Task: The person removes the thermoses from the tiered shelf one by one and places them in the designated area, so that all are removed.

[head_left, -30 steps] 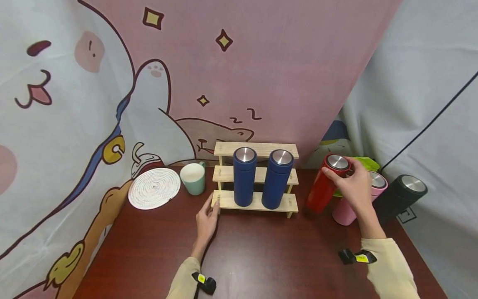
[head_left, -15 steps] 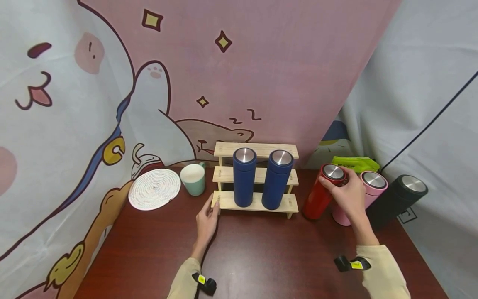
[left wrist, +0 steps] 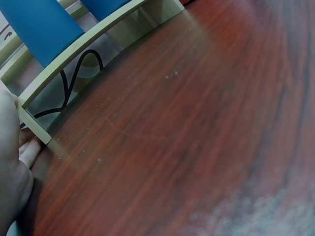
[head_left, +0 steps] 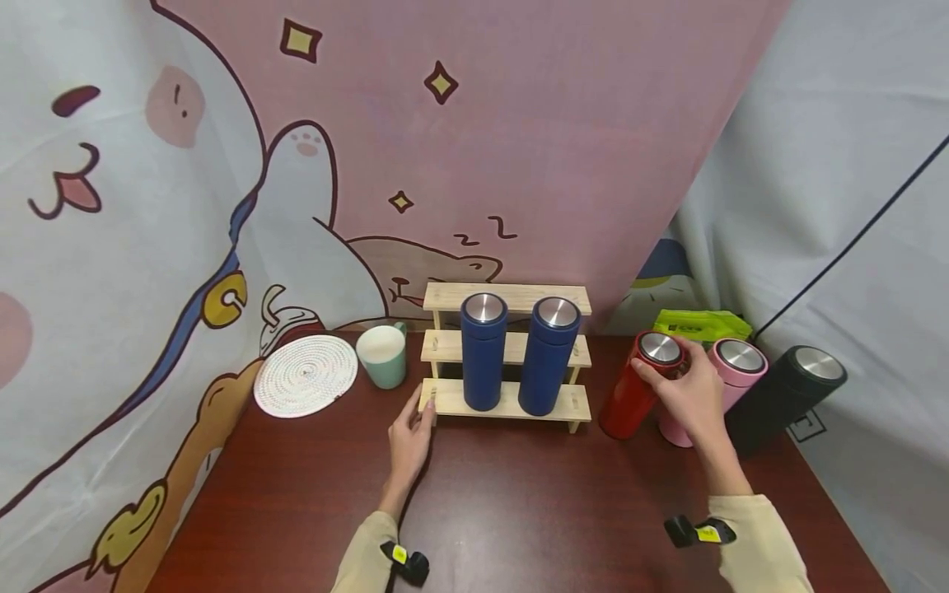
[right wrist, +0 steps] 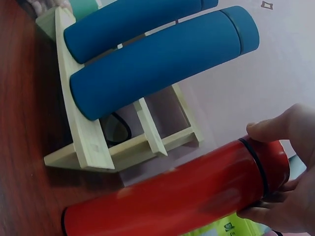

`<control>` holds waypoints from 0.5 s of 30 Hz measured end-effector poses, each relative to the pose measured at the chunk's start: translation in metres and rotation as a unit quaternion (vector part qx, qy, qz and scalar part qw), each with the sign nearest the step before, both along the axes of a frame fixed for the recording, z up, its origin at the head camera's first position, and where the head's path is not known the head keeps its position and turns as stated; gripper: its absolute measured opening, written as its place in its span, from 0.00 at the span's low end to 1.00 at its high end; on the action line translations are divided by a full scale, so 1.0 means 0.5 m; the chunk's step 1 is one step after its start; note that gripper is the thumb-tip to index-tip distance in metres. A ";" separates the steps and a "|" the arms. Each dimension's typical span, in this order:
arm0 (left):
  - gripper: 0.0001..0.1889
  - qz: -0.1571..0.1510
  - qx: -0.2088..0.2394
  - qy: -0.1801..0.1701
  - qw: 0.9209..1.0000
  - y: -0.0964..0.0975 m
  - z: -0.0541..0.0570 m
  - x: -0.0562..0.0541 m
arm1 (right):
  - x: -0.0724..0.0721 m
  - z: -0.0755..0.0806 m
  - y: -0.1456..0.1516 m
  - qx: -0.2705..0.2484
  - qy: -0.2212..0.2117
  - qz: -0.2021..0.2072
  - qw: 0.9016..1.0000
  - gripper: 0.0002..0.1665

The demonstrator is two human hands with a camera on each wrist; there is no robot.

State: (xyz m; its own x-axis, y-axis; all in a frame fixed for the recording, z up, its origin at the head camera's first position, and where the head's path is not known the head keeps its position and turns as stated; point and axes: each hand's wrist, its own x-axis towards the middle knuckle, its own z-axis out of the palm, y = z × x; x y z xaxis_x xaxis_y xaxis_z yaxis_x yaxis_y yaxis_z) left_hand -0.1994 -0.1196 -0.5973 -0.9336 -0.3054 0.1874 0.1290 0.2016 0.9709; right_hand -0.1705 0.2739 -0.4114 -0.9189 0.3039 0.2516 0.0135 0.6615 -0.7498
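Observation:
My right hand [head_left: 693, 395] grips the red thermos flask [head_left: 630, 397] round its upper part, just below the steel-topped lid. In the right wrist view, the thumb lies on one side of the red flask [right wrist: 172, 196] and the fingers on the other. My left hand [head_left: 409, 441] holds the left end of the lowest step of a three-tier wooden rack [head_left: 445, 397]. The left wrist view shows fingers bent around the end of that step [left wrist: 35, 125]. Two blue thermos flasks, a left one [head_left: 483, 354] and a right one [head_left: 549, 358], stand upright on the lowest step.
Right of the red flask stand a pink flask [head_left: 730, 383] and a black flask [head_left: 786, 395], with a green packet [head_left: 700, 325] behind. A mint mug [head_left: 385, 366] and a round white woven mat [head_left: 306, 376] are left of the rack. A printed cloth [head_left: 578, 148] hangs behind the brown table [head_left: 504, 494].
My right hand has brought the red flask slightly down and toward me, showing more of the green packet. My left hand, the rack and the blue flasks have stayed put.

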 end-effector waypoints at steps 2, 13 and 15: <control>0.24 0.002 -0.003 0.005 1.000 0.000 0.001 0.000 | 0.001 -0.001 0.002 0.011 -0.001 0.005 1.000 0.47; 0.24 0.001 -0.007 0.008 1.000 0.001 0.002 0.000 | 0.005 0.010 -0.001 0.023 0.039 0.020 0.999 0.44; 0.24 0.002 -0.007 0.004 1.000 0.001 0.002 0.001 | 0.004 0.016 -0.004 0.020 0.052 0.019 0.998 0.42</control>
State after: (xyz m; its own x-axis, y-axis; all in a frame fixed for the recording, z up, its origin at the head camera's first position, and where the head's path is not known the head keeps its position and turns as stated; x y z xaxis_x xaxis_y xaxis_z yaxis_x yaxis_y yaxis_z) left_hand -0.1989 -0.1191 -0.5964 -0.9308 -0.3070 0.1981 0.1349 0.2152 0.9672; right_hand -0.1683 0.2720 -0.4032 -0.8978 0.2567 0.3579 -0.0894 0.6895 -0.7187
